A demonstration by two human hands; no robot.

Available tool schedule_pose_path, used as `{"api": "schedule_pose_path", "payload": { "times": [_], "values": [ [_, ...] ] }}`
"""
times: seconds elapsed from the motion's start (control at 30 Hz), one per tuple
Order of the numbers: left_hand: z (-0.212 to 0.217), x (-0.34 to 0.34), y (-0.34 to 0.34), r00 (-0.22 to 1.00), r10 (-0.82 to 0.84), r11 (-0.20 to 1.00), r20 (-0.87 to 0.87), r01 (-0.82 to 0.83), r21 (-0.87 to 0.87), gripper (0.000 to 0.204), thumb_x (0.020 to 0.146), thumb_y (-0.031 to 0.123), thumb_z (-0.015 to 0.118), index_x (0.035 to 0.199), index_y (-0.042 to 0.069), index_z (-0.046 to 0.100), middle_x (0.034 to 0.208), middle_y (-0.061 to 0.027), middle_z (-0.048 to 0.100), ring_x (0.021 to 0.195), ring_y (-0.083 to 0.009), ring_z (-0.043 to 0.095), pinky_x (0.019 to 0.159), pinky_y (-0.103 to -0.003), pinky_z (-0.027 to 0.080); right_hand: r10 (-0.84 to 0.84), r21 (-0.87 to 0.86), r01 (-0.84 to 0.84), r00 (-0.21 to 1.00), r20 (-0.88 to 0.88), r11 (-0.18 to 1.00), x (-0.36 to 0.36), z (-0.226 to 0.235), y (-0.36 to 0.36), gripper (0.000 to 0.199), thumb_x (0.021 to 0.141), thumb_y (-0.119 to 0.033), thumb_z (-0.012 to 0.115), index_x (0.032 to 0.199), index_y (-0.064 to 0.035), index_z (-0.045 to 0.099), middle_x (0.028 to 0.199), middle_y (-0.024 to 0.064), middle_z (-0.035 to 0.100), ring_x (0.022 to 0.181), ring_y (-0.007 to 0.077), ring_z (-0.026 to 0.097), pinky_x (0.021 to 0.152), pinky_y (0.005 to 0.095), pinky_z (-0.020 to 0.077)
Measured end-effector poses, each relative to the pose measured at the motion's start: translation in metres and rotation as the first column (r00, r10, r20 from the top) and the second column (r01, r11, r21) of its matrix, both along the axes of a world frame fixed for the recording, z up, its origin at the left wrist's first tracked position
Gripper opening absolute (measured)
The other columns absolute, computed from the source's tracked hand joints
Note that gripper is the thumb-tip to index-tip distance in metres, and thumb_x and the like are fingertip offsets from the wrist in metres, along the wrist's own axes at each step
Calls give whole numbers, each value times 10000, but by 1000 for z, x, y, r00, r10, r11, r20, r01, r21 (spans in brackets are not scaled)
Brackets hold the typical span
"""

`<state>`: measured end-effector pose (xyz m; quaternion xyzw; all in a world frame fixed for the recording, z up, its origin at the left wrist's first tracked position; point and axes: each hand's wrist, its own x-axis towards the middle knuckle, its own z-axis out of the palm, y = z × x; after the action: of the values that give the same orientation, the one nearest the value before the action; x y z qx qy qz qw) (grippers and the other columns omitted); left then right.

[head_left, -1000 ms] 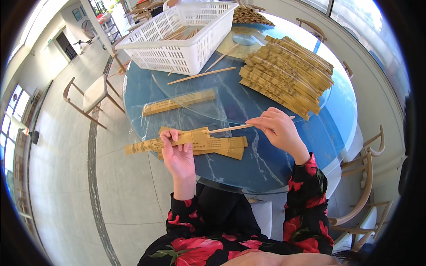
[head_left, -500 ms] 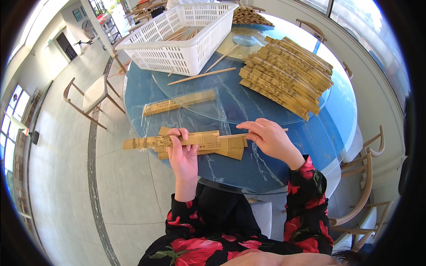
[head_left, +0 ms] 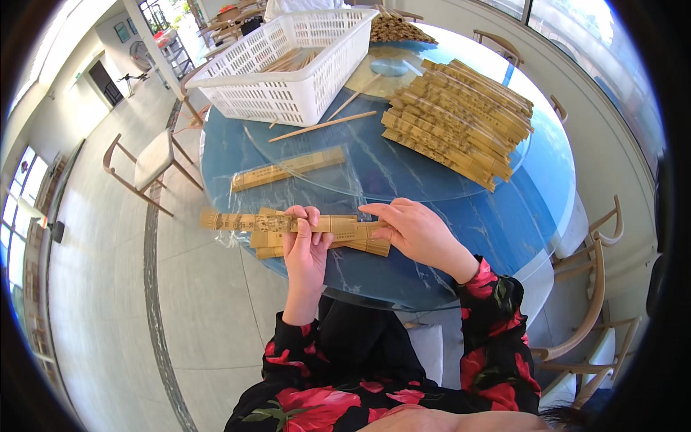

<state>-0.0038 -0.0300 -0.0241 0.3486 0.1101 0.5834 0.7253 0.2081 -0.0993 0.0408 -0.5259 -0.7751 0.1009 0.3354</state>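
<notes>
A long gold paper chopstick sleeve [head_left: 241,221] with dark print lies level across my left hand [head_left: 305,252], pinched between thumb and fingers. My right hand [head_left: 421,234] is closed at the sleeve's right end, index finger above and thumb below. No stick shows beyond my right hand; whatever is inside the sleeve or behind the fingers is hidden. Several more gold sleeves [head_left: 271,240] lie fanned on the blue table beneath. Just beyond them, a clear plastic wrapper [head_left: 335,180] lies around another gold sleeve [head_left: 288,169].
A white slotted basket [head_left: 273,101] holding wooden chopsticks [head_left: 291,60] stands at the far left. Two loose chopsticks [head_left: 324,126] lie beside it. At the right is a large pile of gold sleeves [head_left: 461,119]. Wooden chairs [head_left: 155,162] surround the round marbled table [head_left: 425,284].
My right hand has moved left to the sleeve's end. The chopstick it held, which stuck out to the right, has slid into the sleeve and out of sight.
</notes>
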Motion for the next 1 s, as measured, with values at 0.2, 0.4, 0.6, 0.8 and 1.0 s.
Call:
{"api": "schedule_pose_path", "payload": {
  "times": [0.2, 0.4, 0.6, 0.8, 1.0],
  "values": [
    [-7, -11, 11, 976, 78, 992, 203, -55, -117, 175, 1100, 275, 480, 1127, 105, 512, 1007, -13, 486, 690, -60, 366, 646, -228, 409, -26, -264, -69, 940, -339, 962, 47, 10, -5, 286, 991, -28, 486, 1202, -31, 679, 743, 86, 577, 698, 206, 565, 682, 323, 472],
    [-5, -9, 9, 984, -3, 996, 176, 19, -88, 156, 1096, 258, 489, 1149, 111, 498, 1019, -12, 477, 679, -51, 362, 634, -219, 415, 60, -307, -257, 846, -530, 916, 26, 11, -11, 506, 951, 41, 443, 1433, -71, 545, 728, 58, 546, 691, 157, 542, 691, 285, 462],
    [-2, -4, 3, 982, -168, 985, 85, 171, -26, 108, 1098, 213, 479, 1150, 119, 487, 1005, -7, 454, 698, -41, 365, 633, -212, 434, 124, -319, -319, 853, -507, 892, 6, -4, -6, 592, 966, 11, 481, 1538, -123, 406, 721, 42, 588, 701, 161, 566, 751, 292, 482],
    [3, 2, -1, 950, -313, 948, -16, 311, -67, 93, 1099, 201, 471, 1136, 117, 485, 982, -2, 441, 701, -49, 363, 613, -206, 416, 115, -373, -359, 835, -539, 856, -16, -10, -9, 556, 985, -5, 531, 1521, -103, 422, 824, 72, 634, 744, 163, 635, 770, 299, 512],
    [-1, -3, 4, 930, -354, 927, 94, 363, -97, 121, 1101, 221, 468, 1137, 107, 486, 972, -5, 448, 690, -56, 356, 594, -203, 377, 159, -336, -462, 750, -642, 821, -5, -19, -4, 556, 959, 42, 582, 1491, -67, 463, 993, 81, 674, 862, 154, 642, 795, 298, 525]
  ]
}}
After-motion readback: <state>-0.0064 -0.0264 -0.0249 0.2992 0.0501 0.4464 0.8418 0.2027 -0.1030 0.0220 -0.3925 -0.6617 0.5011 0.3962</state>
